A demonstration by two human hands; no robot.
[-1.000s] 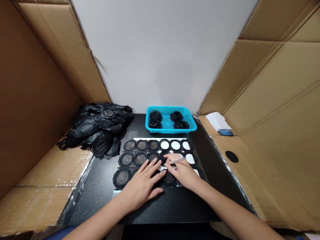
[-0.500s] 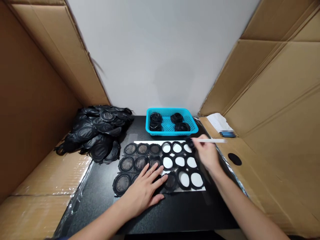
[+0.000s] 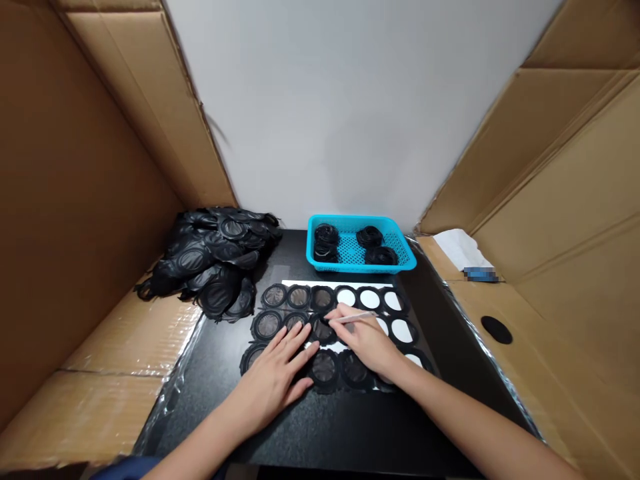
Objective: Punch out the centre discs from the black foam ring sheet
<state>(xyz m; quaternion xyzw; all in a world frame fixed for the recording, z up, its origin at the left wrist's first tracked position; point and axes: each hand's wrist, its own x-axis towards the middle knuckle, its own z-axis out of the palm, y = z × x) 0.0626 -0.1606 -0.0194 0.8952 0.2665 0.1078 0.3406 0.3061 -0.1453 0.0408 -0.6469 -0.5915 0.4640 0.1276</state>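
Observation:
My right hand (image 3: pixel 367 340) is shut on a thin pale stick (image 3: pixel 353 317), whose tip reaches a black rubber ring with a dark mesh centre (image 3: pixel 323 329). Several such rings lie in rows on a white sheet (image 3: pixel 336 285). Those at the far right show white through their openings, and my right hand covers part of them. My left hand (image 3: pixel 273 367) rests flat on the left rings, fingers apart, holding nothing. The rings under both hands are hidden.
A turquoise perforated basket (image 3: pixel 361 267) holds several stacks of black rings behind the sheet. A heap of black rings (image 3: pixel 215 263) lies at the left. Cardboard walls surround the black tabletop (image 3: pixel 320 427), with white tissue (image 3: pixel 460 250) and a black disc (image 3: pixel 497 330) on the right.
My right hand has come back from the far right of the sheet to the middle, over the rings. My left hand stays on the rings, and the view has shifted slightly.

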